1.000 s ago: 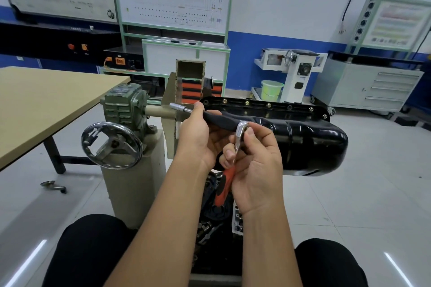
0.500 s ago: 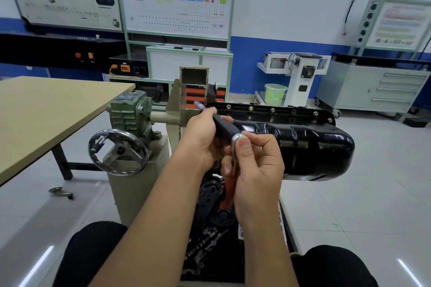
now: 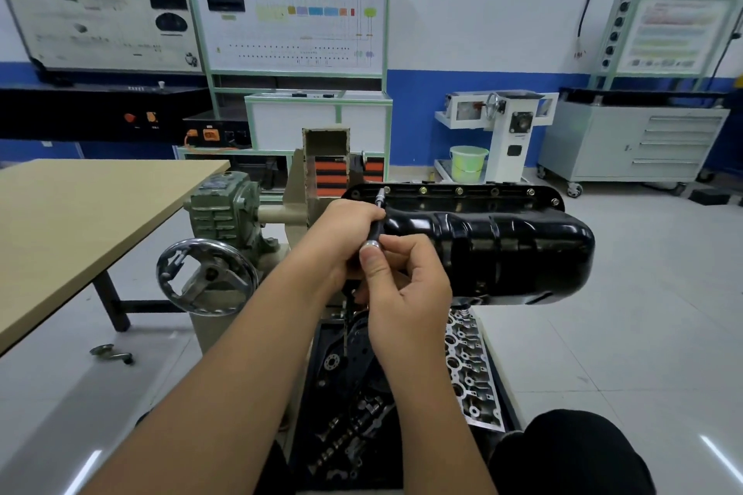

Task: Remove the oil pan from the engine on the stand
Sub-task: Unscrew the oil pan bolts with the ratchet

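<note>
Glossy blk ribbed oil pan (image 3: pixel 502 249), knurled ratchet (image 3: pixel 376 227)

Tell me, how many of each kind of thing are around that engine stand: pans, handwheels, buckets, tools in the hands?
Black oil pan: 1
Handwheel on the stand: 1
Green bucket: 1
Wooden table: 1
Socket tool, held by the left hand and right hand: 1
Total: 5
</note>
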Tool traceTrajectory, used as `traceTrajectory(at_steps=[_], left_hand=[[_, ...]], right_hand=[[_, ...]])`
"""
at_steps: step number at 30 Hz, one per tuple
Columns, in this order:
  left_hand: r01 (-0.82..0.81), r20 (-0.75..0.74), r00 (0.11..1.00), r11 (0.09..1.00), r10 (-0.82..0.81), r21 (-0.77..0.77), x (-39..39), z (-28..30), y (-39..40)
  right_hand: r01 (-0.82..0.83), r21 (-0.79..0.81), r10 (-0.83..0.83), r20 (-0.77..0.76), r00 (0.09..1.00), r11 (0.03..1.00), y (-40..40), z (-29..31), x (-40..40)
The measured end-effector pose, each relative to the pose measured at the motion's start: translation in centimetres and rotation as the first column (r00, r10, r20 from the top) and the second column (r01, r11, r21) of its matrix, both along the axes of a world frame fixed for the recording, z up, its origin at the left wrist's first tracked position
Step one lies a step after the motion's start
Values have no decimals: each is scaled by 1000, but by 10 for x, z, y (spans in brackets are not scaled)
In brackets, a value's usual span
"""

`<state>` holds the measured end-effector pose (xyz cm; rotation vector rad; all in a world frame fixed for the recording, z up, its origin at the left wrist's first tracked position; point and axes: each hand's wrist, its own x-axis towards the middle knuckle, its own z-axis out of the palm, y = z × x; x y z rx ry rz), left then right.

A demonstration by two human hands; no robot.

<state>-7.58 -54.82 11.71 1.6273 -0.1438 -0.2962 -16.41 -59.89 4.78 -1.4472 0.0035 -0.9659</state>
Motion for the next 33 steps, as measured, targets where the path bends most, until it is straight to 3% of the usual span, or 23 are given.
traceTrajectory(at_steps=[9,13,23,29,33], left_hand=[[4,-79,997,999,-1,38,1,19,-9],[-23,-55,998,998,26,50,1,16,-14],[-49,-36,998,997,51,60,6,20,-26],[-46,-150,988,997,35,-70,9,19,-23],[-79,-244,969,976,28,-201,5,19,-24]], right_hand=[[12,31,-11,-29,1000,999,-7,18,6],[-72,121,74,-13,997,990,-9,14,6],[-115,261,104,52,993,959,-12,18,4],[46,82,-45,-13,999,996,-1,12,2],[-11,-41,5,-130,991,999,-6,-3,-5]])
